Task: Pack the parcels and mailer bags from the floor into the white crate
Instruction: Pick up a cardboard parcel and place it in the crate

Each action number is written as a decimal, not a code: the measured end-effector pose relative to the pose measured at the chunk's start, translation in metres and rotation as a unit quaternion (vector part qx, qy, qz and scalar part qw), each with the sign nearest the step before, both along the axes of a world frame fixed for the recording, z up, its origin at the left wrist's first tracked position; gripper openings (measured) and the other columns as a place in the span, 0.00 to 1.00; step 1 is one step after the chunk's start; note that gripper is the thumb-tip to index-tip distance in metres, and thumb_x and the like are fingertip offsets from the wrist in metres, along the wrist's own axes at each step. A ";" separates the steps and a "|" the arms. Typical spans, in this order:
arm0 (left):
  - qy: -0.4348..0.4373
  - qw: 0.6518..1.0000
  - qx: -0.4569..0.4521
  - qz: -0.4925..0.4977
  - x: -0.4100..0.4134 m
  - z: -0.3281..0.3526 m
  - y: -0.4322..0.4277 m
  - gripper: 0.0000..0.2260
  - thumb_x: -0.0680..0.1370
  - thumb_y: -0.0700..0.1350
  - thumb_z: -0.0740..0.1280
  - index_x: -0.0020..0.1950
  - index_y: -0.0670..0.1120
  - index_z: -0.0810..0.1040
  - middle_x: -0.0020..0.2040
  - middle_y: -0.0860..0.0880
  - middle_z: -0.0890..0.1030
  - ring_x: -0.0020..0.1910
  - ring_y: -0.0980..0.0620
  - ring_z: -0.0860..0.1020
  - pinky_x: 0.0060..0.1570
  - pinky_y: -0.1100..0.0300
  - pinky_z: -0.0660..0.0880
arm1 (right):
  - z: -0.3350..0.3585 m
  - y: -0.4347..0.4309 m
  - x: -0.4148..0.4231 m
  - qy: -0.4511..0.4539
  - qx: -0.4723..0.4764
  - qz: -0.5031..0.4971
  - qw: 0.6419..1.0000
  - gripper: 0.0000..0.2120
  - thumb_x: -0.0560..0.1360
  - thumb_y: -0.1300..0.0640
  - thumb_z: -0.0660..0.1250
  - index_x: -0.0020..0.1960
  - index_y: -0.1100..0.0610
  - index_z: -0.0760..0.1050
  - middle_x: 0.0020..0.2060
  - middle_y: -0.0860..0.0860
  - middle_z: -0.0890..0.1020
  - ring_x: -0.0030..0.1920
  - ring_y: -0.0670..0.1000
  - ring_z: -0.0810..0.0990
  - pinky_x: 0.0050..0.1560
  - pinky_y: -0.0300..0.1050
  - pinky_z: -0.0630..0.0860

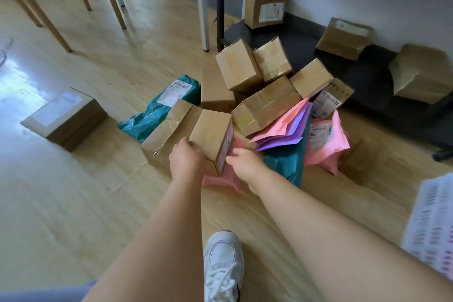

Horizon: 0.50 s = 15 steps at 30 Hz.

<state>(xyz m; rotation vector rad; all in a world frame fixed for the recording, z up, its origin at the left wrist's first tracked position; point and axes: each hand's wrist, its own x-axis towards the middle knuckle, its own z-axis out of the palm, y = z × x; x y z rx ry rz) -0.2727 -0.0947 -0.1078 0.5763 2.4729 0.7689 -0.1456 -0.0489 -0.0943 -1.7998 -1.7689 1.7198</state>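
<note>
A heap of brown cardboard parcels and coloured mailer bags lies on the wooden floor ahead of me. At its near edge stands a small cardboard parcel with a label on its right face. My left hand grips its left side and my right hand presses on its right, labelled side. Under it lies a pink mailer bag. Pink and purple mailers and a teal bag lie just to the right. The white crate shows only as a perforated wall at the right edge.
A teal mailer and a taped parcel lie left of the heap. A lone labelled box sits far left. More parcels rest on a dark mat by the wall. Chair and table legs stand behind. My white shoe is below.
</note>
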 end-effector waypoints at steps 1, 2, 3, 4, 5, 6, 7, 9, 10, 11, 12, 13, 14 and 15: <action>-0.001 1.000 -0.002 0.001 0.000 -0.001 0.001 0.20 0.81 0.46 0.56 0.73 0.48 0.67 0.70 0.44 0.71 0.67 0.43 0.69 0.65 0.49 0.70 | -0.001 0.000 -0.002 0.003 -0.016 -0.003 1.000 0.22 0.82 0.57 0.58 0.75 0.59 0.64 0.72 0.55 0.69 0.70 0.57 0.68 0.64 0.46 0.67; 0.000 1.000 -0.005 -0.003 0.000 -0.003 0.002 0.20 0.80 0.46 0.57 0.72 0.47 0.69 0.69 0.44 0.71 0.66 0.43 0.70 0.64 0.48 0.70 | -0.001 -0.001 -0.004 0.002 -0.028 -0.009 1.000 0.21 0.83 0.58 0.57 0.74 0.60 0.64 0.71 0.55 0.70 0.69 0.57 0.69 0.63 0.46 0.67; 0.003 1.000 -0.006 -0.010 0.000 -0.003 0.003 0.19 0.79 0.45 0.58 0.69 0.46 0.72 0.67 0.43 0.71 0.65 0.42 0.71 0.62 0.48 0.72 | -0.002 -0.001 -0.005 -0.001 -0.038 -0.009 0.999 0.20 0.83 0.58 0.57 0.74 0.59 0.65 0.69 0.56 0.71 0.66 0.57 0.71 0.61 0.46 0.68; 0.003 1.000 -0.007 -0.017 0.002 -0.003 0.003 0.18 0.78 0.45 0.59 0.67 0.46 0.74 0.65 0.43 0.72 0.63 0.42 0.71 0.61 0.48 0.72 | -0.004 -0.002 -0.007 -0.001 -0.043 -0.006 0.999 0.19 0.83 0.58 0.56 0.72 0.59 0.66 0.67 0.56 0.73 0.63 0.56 0.73 0.58 0.46 0.69; -0.002 1.000 -0.009 -0.020 0.004 -0.001 0.004 0.17 0.78 0.45 0.59 0.66 0.46 0.74 0.64 0.44 0.71 0.62 0.42 0.71 0.60 0.49 0.72 | -0.007 -0.001 -0.008 0.000 -0.048 -0.005 0.999 0.17 0.82 0.58 0.56 0.70 0.58 0.68 0.64 0.56 0.75 0.60 0.56 0.74 0.57 0.47 0.70; -0.011 1.000 -0.009 -0.017 0.006 0.000 0.006 0.17 0.78 0.46 0.60 0.66 0.46 0.74 0.64 0.44 0.70 0.62 0.42 0.71 0.61 0.49 0.72 | -0.010 -0.001 -0.009 0.004 -0.053 -0.006 0.999 0.16 0.82 0.58 0.56 0.69 0.58 0.69 0.62 0.56 0.76 0.58 0.56 0.74 0.59 0.48 0.72; -0.022 1.000 -0.005 -0.012 0.009 0.002 0.008 0.18 0.78 0.46 0.60 0.67 0.47 0.73 0.65 0.44 0.70 0.63 0.43 0.71 0.62 0.49 0.71 | -0.012 -0.001 -0.007 0.009 -0.058 -0.010 0.998 0.16 0.82 0.58 0.57 0.68 0.57 0.70 0.60 0.56 0.76 0.58 0.56 0.75 0.62 0.51 0.72; -0.048 0.999 0.017 -0.011 0.016 0.009 0.011 0.19 0.77 0.46 0.63 0.68 0.47 0.72 0.65 0.45 0.72 0.62 0.43 0.72 0.63 0.48 0.71 | -0.012 0.001 0.001 0.019 -0.063 -0.033 0.997 0.15 0.80 0.56 0.58 0.66 0.55 0.72 0.58 0.55 0.77 0.57 0.57 0.76 0.61 0.57 0.74; -0.062 0.998 0.028 -0.017 0.021 0.014 0.013 0.19 0.76 0.46 0.64 0.68 0.48 0.72 0.63 0.46 0.74 0.61 0.44 0.74 0.62 0.47 0.73 | -0.012 0.003 0.008 0.027 -0.061 -0.052 0.996 0.15 0.79 0.56 0.59 0.64 0.55 0.73 0.57 0.56 0.78 0.56 0.57 0.77 0.60 0.57 0.75; -0.081 0.996 0.037 -0.024 0.027 0.019 0.015 0.19 0.76 0.45 0.65 0.67 0.48 0.72 0.61 0.46 0.76 0.59 0.45 0.76 0.60 0.48 0.74 | -0.011 0.005 0.018 0.036 -0.062 -0.072 0.995 0.13 0.78 0.56 0.60 0.62 0.56 0.74 0.56 0.57 0.78 0.55 0.58 0.78 0.59 0.58 0.77; -0.103 0.993 0.046 -0.032 0.033 0.024 0.017 0.18 0.76 0.44 0.67 0.66 0.47 0.72 0.59 0.47 0.77 0.56 0.46 0.77 0.57 0.49 0.76 | -0.008 0.007 0.027 0.043 -0.060 -0.094 0.993 0.12 0.78 0.58 0.60 0.60 0.57 0.74 0.56 0.58 0.79 0.55 0.59 0.78 0.58 0.58 0.77; -0.130 0.990 0.053 -0.036 0.039 0.029 0.018 0.18 0.75 0.43 0.68 0.65 0.46 0.72 0.56 0.48 0.78 0.54 0.48 0.78 0.55 0.51 0.77 | -0.003 0.008 0.036 0.045 -0.055 -0.105 0.992 0.11 0.77 0.59 0.60 0.57 0.58 0.75 0.56 0.60 0.79 0.55 0.60 0.78 0.59 0.59 0.76; -0.154 0.986 0.060 -0.038 0.046 0.033 0.020 0.18 0.75 0.42 0.69 0.64 0.46 0.72 0.53 0.48 0.78 0.52 0.49 0.78 0.52 0.53 0.77 | 0.007 0.009 0.045 0.048 -0.043 -0.112 0.992 0.11 0.77 0.61 0.59 0.56 0.58 0.76 0.57 0.63 0.79 0.56 0.62 0.78 0.61 0.61 0.75; -0.177 0.981 0.067 -0.038 0.054 0.039 0.021 0.18 0.75 0.42 0.69 0.64 0.45 0.72 0.52 0.49 0.77 0.51 0.49 0.77 0.51 0.54 0.77 | 0.018 0.011 0.056 0.052 -0.027 -0.118 0.991 0.12 0.77 0.63 0.58 0.57 0.58 0.77 0.59 0.64 0.78 0.59 0.63 0.77 0.62 0.61 0.74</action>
